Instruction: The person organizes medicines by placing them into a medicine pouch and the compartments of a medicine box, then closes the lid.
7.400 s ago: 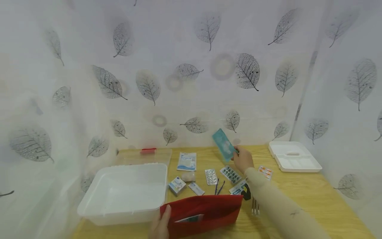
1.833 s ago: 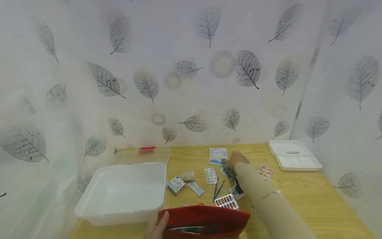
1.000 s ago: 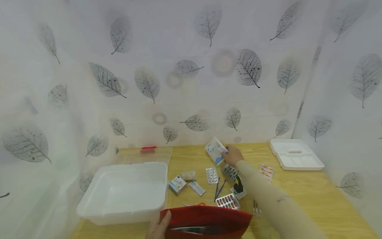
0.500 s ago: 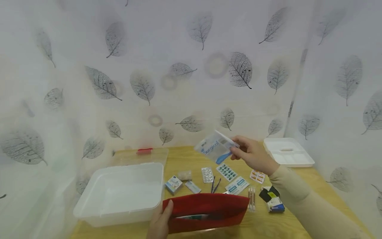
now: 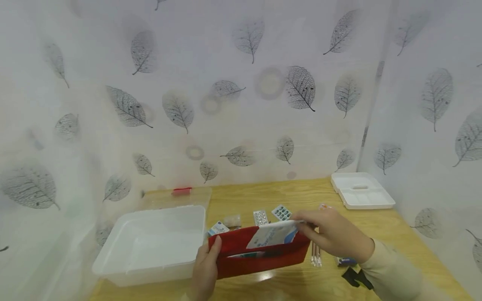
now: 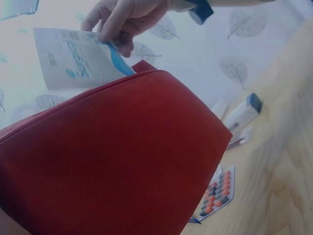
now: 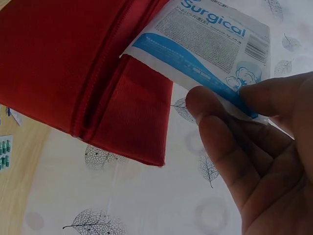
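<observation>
My left hand grips the left end of a red zip pouch, thumb over its rim, and holds it up above the table. The pouch's mouth gapes, and a green-and-white item shows inside. Between thumb and fingers my right hand pinches a white and blue packet printed "Surgical". In the head view the packet overlaps the pouch's opening. Seen from the right wrist, a corner of the packet reaches the zip edge of the pouch.
A white plastic bin stands left, a white divided tray at the back right. Behind the pouch lie blister packs and a small box. Cotton swabs lie to the right, partly under my right hand.
My right hand picked the Surgical packet up off the table and brought it forward and down to the pouch's mouth. My left hand still holds the pouch, now raised higher.
</observation>
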{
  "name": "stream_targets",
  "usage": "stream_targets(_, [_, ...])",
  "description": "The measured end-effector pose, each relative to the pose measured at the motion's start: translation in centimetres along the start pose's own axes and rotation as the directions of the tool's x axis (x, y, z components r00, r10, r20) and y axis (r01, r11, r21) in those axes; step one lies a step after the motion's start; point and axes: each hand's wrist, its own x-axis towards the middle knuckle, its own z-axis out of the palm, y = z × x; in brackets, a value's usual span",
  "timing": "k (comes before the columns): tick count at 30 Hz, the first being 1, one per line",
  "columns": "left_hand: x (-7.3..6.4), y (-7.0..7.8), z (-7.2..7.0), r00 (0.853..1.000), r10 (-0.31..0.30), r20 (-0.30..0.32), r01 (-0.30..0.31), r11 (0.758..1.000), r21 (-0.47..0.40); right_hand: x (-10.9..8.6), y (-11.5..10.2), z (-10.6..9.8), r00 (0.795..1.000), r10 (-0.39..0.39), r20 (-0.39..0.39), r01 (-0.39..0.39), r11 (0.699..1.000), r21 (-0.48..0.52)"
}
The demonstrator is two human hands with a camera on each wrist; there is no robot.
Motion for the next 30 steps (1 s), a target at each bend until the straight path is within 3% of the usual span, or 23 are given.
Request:
stream_targets(12, [0.6, -0.1, 0.9, 0.998, 0.063, 0.012, -0.064, 0.998, 0.018, -0.7, -0.5, 2.8, 0.998, 0.041, 0.052, -0.037, 0.996, -0.077])
stream_targets(21, [1.2, -0.5, 1.6, 0.996, 0.085, 0.006, -0.085, 0.996, 0.015, 0.1, -1.3, 5.2, 0.986, 0.074, 0.152, -0.049, 0.985, -0.165])
stream_targets(26, [1.2, -0.6, 1.9, 0.996, 0.080, 0.030, -0.080, 0.997, -0.024, 0.4, -1.7, 6.6, 0.965, 0.062, 0.256, -0.001, 0.973, -0.229])
stream_targets(30, [1.2, -0.7, 2.1, 0.995, 0.099, 0.028, -0.099, 0.995, -0.011, 1.0, -2.1, 7.3, 0.919, 0.114, 0.376, -0.039, 0.979, -0.201])
